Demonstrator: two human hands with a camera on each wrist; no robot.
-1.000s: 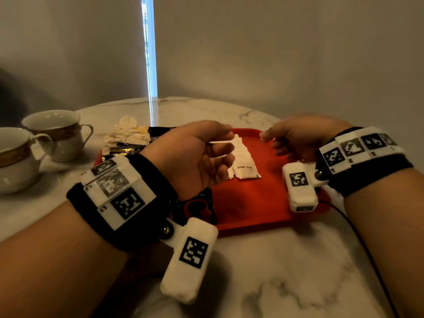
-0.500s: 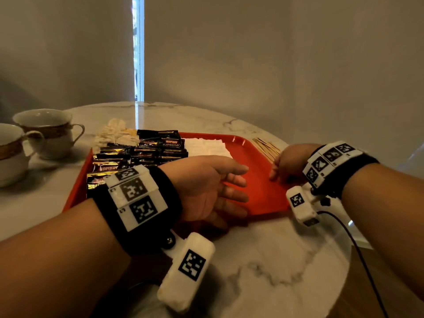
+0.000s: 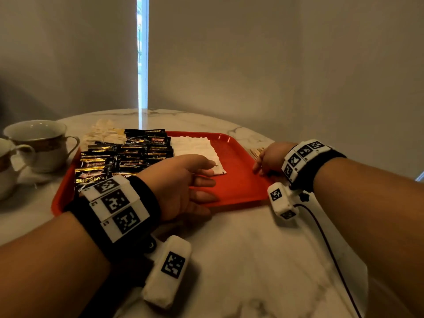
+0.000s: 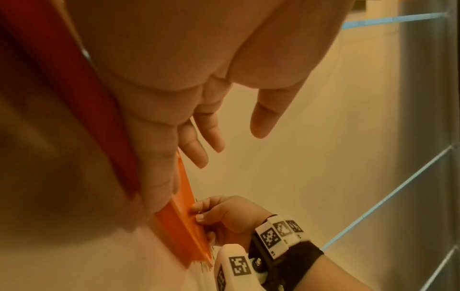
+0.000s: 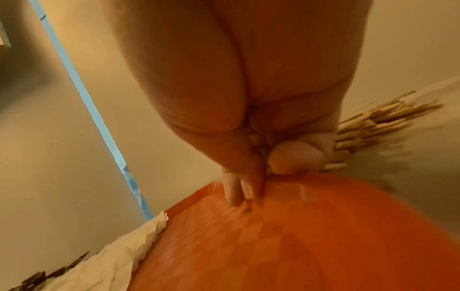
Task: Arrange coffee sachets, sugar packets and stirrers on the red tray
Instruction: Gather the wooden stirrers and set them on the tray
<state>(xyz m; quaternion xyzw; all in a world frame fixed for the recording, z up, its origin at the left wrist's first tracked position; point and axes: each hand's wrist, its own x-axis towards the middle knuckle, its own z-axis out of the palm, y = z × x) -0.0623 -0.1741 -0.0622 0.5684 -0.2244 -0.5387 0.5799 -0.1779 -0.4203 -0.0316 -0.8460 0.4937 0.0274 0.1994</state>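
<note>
Tray (image 3: 238, 184): red, centre of the head view, on marble table (image 3: 241, 260).
Coffee sachets (image 3: 128, 157): black, stacked in rows over the tray's left half.
Sugar packets (image 3: 197, 148): white, overlapping, mid-tray beside the sachets.
Stirrers (image 5: 381, 120): wooden bundle, off the tray past its right edge, on the table.
Right hand (image 3: 271, 160): at the tray's right rim, fingers curled round the stirrers, fingertips on the rim.
Left hand (image 3: 181, 187): at the near rim, fingers straight and spread, holding nothing.
Cups (image 3: 43, 143): two, left edge of frame.
Tissue (image 3: 103, 131): crumpled, behind the sachets.
</note>
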